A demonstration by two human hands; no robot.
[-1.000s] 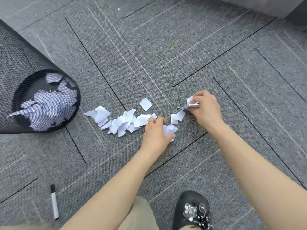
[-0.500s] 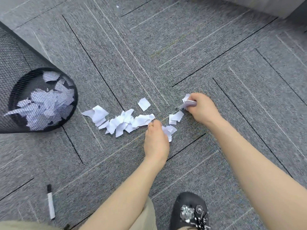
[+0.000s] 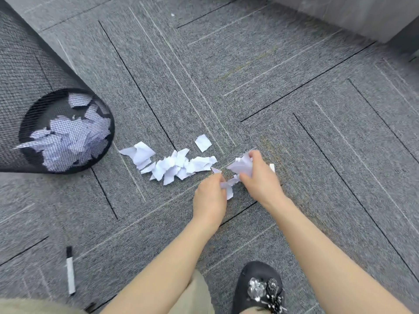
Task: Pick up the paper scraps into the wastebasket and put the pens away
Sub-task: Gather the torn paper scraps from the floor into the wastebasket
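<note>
White paper scraps lie in a loose row on the grey carpet. One separate scrap sits just beyond the row. My right hand grips a bunch of scraps at the row's right end. My left hand pinches a few scraps right beside it. A white end of something shows behind my right hand. A black mesh wastebasket stands at the left with paper inside. A white marker pen with a black cap lies at the lower left.
My black shoe with a beaded ornament is planted at the bottom, below my hands. A grey wall base runs along the top right. A tiny white speck lies far off on the carpet.
My right hand gathered the scraps at the row's right end and drew toward my left hand. My left hand lifted scraps off the carpet. The two hands are now side by side.
</note>
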